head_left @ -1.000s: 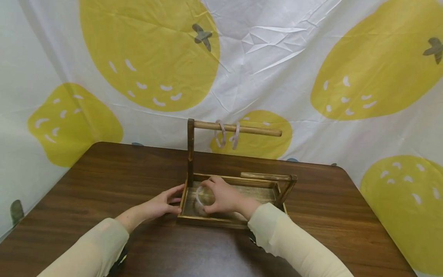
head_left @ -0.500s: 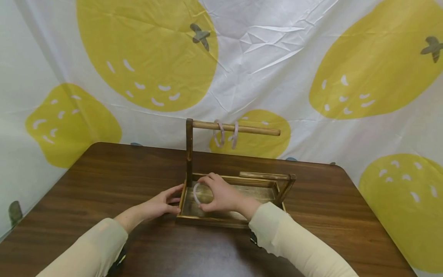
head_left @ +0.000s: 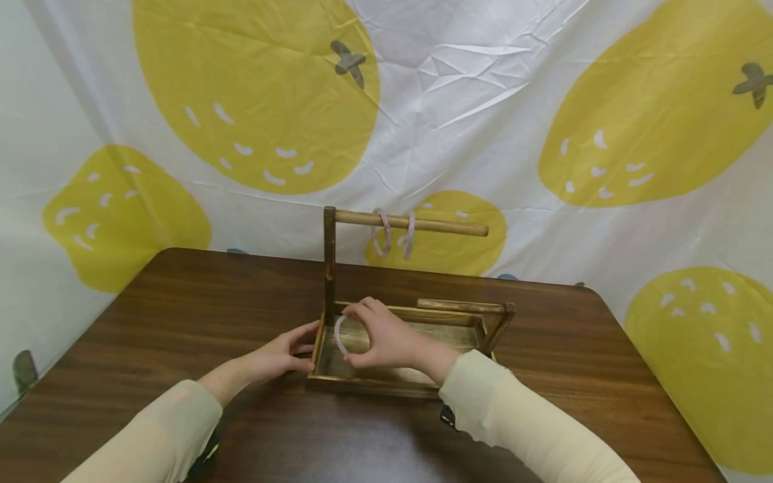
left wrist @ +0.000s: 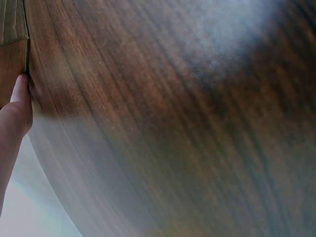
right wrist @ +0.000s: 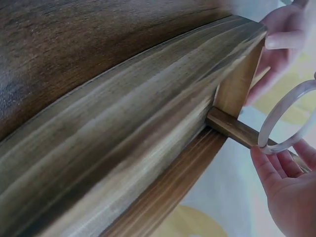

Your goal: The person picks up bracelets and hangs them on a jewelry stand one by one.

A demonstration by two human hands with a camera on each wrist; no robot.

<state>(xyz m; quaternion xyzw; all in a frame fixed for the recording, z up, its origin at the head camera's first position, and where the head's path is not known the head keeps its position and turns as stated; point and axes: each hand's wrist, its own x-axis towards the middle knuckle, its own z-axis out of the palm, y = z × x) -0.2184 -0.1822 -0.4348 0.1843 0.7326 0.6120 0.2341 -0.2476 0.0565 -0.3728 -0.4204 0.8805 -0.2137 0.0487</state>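
Note:
My right hand (head_left: 389, 339) pinches a pale, translucent bangle (head_left: 337, 335) between thumb and fingers, over the left part of a wooden tray stand (head_left: 374, 386). In the right wrist view, the bangle (right wrist: 274, 114) is apart from the tray floor, near the tall post. My left hand (head_left: 274, 357) touches the outside of the tray's left end with its fingers extended. Only part of that hand (left wrist: 15, 116) shows in the left wrist view, against the wood. On the stand's upper bar (head_left: 453, 227) hang two pinkish bangles, one left (head_left: 386, 235) and one right (head_left: 409, 236).
A shorter, lower bar (head_left: 459, 306) extends leftward from the post (head_left: 498, 330) at the tray's right end. The stand sits on a dark wooden table (head_left: 241, 288). Behind it hangs a white cloth (head_left: 459, 121) with yellow fruit prints.
The right hand has lifted the bangle slightly from the tray and moved it a little left. The left hand stays at the tray's end. The hanging bangles have not moved.

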